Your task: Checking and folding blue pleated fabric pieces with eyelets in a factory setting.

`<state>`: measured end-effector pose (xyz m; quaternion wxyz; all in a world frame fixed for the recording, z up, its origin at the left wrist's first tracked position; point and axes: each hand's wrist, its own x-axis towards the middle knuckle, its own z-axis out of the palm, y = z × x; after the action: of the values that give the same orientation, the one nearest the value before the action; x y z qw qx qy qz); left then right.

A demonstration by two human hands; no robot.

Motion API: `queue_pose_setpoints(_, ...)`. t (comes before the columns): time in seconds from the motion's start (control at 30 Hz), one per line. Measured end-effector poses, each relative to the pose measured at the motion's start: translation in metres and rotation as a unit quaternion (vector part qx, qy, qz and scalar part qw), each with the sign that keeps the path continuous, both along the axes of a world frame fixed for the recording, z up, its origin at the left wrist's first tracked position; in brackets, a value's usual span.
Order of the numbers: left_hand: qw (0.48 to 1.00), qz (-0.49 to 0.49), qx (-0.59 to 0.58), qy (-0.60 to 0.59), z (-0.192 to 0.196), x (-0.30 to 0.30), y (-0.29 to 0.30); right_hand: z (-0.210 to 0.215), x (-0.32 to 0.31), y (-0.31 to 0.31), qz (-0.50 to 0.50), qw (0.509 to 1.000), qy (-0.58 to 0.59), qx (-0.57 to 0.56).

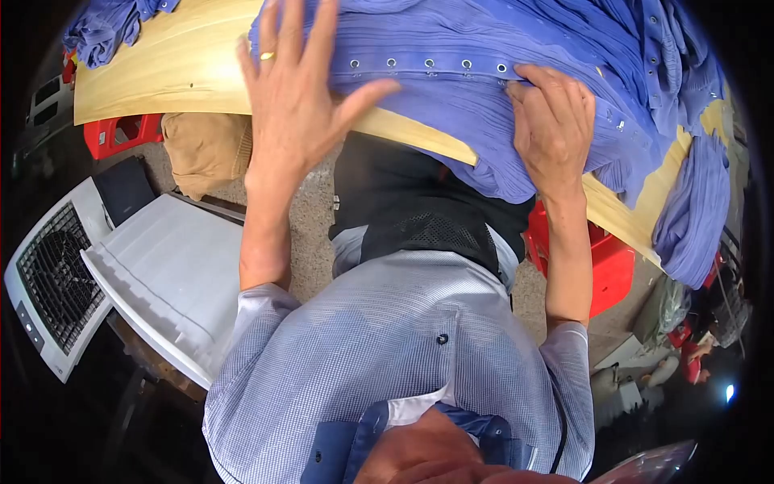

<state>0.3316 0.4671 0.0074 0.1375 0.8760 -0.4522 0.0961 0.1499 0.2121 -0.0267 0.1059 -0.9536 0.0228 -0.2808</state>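
A violet-blue pleated garment (451,101) is spread over the wooden table (165,68). Along its placket runs a line of several round dark-centred snaps or eyelets (429,63). My right hand (556,121) is closed at the right part of this line, thumb and forefinger pinching the placket edge just beside one of the round fittings. My left hand (297,101) is open with fingers spread, over the garment's left edge and the table edge; a ring is on one finger. I cannot tell whether its palm touches the cloth.
More blue garments lie at the far left (109,32) and in a pile at the far right, where one part (695,214) hangs over the table edge. Red plastic stools (121,137) stand below the table, near a brown cloth (205,149). A white grilled appliance (60,266) is at left.
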Motion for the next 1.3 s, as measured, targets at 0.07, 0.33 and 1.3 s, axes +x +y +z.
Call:
queue_pose_setpoints(0.07, 0.983, -0.111, -0.144, 0.017, 0.012, -0.001, -0.031, 0.0, 0.001, 0.0, 0.001, 1.0, -0.004, -0.005)
queue_pose_setpoints(0.33, 0.918, -0.29, -0.089, 0.256, -0.005, 0.002, -0.098, -0.005, 0.0, 0.001, -0.007, 1.0, -0.021, 0.002)
queue_pose_setpoints(1.3, 0.936, -0.151, -0.217, 0.234, -0.051, -0.03, -0.104, -0.01, 0.007, -0.011, -0.025, 0.993, -0.009, 0.116)
